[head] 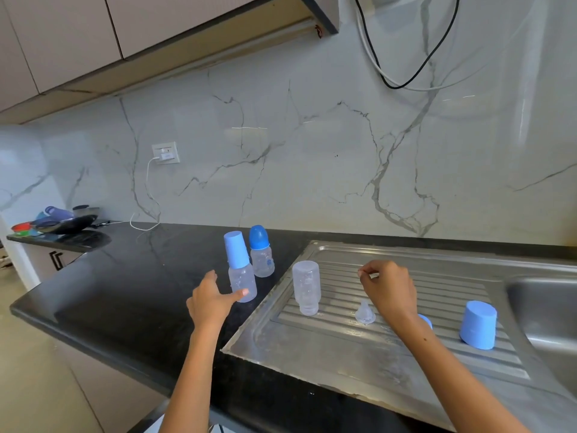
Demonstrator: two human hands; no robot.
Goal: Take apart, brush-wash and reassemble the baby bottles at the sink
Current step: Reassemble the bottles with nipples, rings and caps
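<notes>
Two assembled baby bottles stand on the black counter: one with a light blue cap point(239, 265) and behind it one with a darker blue domed cap point(261, 251). My left hand point(212, 300) is open, its fingertips touching the base of the light-capped bottle. A bare clear bottle point(307, 287) stands upside down on the steel drainboard point(312, 354). A clear silicone nipple point(365, 312) lies beside it. My right hand point(388, 287) hovers above the nipple, thumb and forefinger pinched with nothing visible between them. A light blue cap point(478, 325) stands further right; a blue ring point(426, 320) shows behind my wrist.
The sink basin point(549, 310) opens at the far right. Dishes and a dark pan point(65, 225) sit at the counter's far left end. A white charger cable point(146, 195) hangs from the wall socket onto the counter. Black and white cables loop on the wall above.
</notes>
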